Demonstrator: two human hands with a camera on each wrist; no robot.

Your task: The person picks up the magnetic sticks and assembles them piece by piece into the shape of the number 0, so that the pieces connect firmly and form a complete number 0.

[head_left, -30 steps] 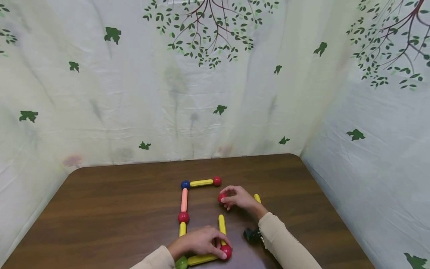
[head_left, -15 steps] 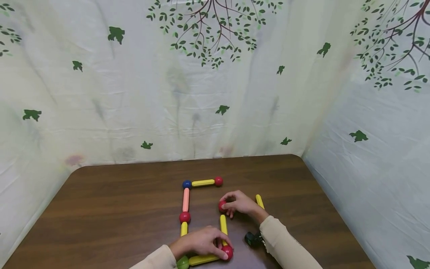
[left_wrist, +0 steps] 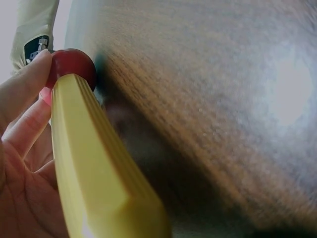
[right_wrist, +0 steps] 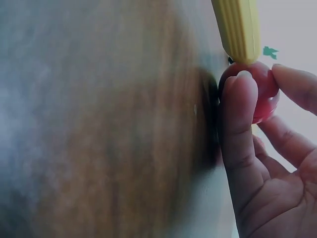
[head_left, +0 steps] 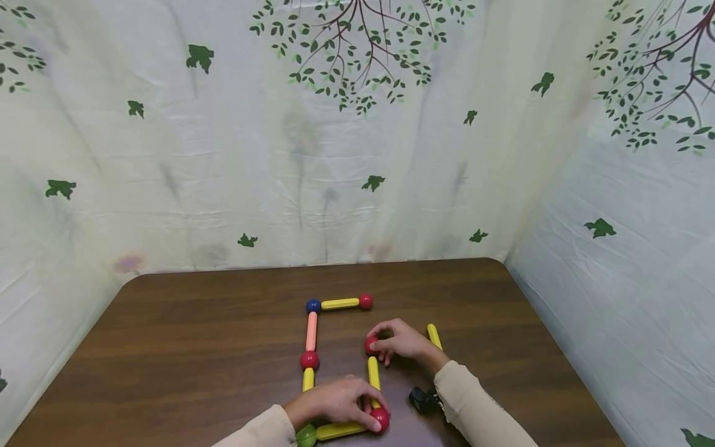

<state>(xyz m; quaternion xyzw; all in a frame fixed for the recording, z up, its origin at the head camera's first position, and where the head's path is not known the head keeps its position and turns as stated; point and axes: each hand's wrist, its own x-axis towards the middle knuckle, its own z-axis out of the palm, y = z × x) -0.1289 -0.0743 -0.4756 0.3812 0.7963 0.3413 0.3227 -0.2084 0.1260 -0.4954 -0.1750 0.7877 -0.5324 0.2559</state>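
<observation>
My right hand (head_left: 404, 341) pinches a red ball (right_wrist: 247, 84) between thumb and fingers. That ball sits right at the far end of an upright-running yellow stick (head_left: 373, 372), whose ribbed tip meets it in the right wrist view. At the stick's near end, my left hand (head_left: 346, 402) grips another red ball (head_left: 381, 419), with thumb and fingers about it. A second yellow stick (head_left: 341, 431) runs left from this ball to a green ball (head_left: 306, 436), partly behind the left wrist. In the left wrist view a yellow stick (left_wrist: 94, 163) leads up to the gripped red ball.
Further left, a yellow stick (head_left: 308, 379), red ball (head_left: 310, 359), pink stick (head_left: 311, 332) and blue ball (head_left: 313, 305) form a line. From the blue ball a yellow stick (head_left: 341, 303) reaches a red ball (head_left: 365, 301). A loose yellow stick (head_left: 434, 336) lies beyond the right forearm.
My right hand has brought its red ball nearer, down to the far end of the yellow stick. The left hand keeps its grip in place. The head view has shifted slightly.
</observation>
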